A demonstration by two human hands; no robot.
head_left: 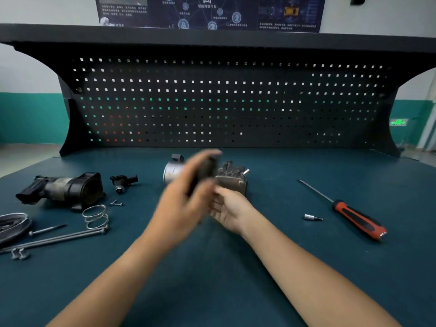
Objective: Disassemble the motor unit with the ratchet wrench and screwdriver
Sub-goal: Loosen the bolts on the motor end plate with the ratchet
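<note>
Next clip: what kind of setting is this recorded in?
Most likely a vehicle-repair training workshop. A workbench with a dark green mat backs onto a black perforated metal pegboard, a dark blue poster showing cars hangs above, and a red-and-black-handled screwdriver lies near loose motor parts.

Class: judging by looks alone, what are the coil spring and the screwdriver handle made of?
Coil spring: probably bare steel wire, given its thin, bright, silvery loops. Screwdriver handle: likely moulded plastic with rubbery grip, red with matte black inlays; its shaft looks like dark metal.
</note>
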